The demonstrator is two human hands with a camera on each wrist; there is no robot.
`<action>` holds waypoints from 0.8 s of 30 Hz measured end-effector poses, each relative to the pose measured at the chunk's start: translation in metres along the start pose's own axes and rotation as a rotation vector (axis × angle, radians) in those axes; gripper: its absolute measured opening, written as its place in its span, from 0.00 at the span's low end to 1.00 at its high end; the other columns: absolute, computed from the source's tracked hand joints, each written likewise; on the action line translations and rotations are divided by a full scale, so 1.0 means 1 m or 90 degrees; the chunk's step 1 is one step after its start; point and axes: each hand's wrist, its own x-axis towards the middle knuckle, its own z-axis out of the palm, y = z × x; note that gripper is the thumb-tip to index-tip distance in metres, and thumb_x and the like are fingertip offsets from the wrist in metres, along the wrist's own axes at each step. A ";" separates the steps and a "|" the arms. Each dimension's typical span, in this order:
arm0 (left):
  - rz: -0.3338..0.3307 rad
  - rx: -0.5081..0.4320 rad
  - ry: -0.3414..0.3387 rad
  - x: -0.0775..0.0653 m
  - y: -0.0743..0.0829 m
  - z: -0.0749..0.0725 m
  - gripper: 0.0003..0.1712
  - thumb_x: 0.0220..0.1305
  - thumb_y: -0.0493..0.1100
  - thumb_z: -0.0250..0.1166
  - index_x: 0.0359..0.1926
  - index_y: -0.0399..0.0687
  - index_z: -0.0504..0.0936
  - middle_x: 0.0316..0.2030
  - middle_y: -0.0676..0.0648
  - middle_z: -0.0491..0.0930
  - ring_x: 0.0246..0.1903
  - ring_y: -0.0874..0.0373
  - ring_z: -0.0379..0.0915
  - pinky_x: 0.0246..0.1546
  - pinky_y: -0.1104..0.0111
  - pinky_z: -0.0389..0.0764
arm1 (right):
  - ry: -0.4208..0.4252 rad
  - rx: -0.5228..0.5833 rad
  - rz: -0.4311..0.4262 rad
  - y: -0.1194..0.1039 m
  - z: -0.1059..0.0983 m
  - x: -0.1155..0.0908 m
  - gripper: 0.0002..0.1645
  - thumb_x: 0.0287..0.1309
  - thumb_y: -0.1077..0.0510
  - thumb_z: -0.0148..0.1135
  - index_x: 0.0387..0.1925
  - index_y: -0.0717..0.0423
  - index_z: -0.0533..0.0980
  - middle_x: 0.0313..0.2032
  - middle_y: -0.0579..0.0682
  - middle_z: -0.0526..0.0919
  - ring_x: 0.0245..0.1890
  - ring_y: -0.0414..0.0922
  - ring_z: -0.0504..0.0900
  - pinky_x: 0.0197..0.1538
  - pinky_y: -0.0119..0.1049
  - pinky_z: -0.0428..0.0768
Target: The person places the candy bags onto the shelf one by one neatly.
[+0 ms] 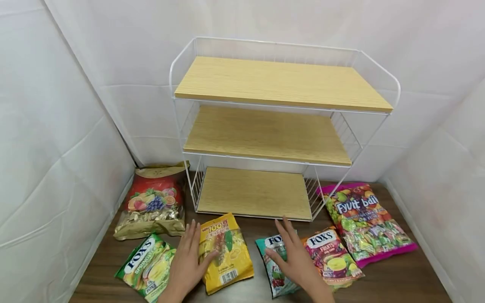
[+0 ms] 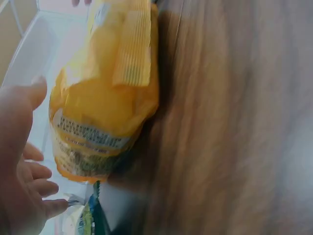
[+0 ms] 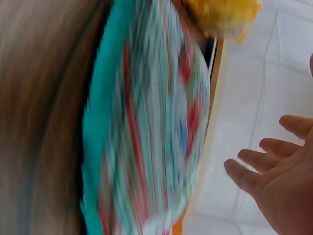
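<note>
My left hand (image 1: 186,261), fingers extended, hovers between a green Fox's candy bag (image 1: 149,267) and a yellow Lot 100 candy bag (image 1: 226,252). In the left wrist view the thumb and fingers stand apart beside the yellow bag (image 2: 100,107). Over a teal Fox's candy bag (image 1: 275,269), my right hand (image 1: 297,261) spreads its fingers and overlaps part of that bag in the head view. The right wrist view has the teal bag (image 3: 151,127) blurred, with the right hand (image 3: 279,171) off to its side. Neither hand holds anything.
A white wire rack with three wooden shelves (image 1: 261,134) stands at the back. Left of it leans a red and gold candy bag (image 1: 155,202). To the right lie an orange Fox's bag (image 1: 333,259) and a pink-edged Fyuit Ball bag (image 1: 367,223). White cloth walls surround the dark wooden table.
</note>
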 end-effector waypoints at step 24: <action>-0.367 -0.313 -0.029 -0.031 0.028 0.019 0.55 0.64 0.63 0.59 0.72 0.30 0.45 0.66 0.23 0.50 0.60 0.26 0.56 0.51 0.42 0.70 | -0.181 0.245 0.069 -0.034 0.066 0.000 0.49 0.65 0.36 0.52 0.74 0.57 0.48 0.69 0.64 0.56 0.66 0.65 0.58 0.60 0.66 0.60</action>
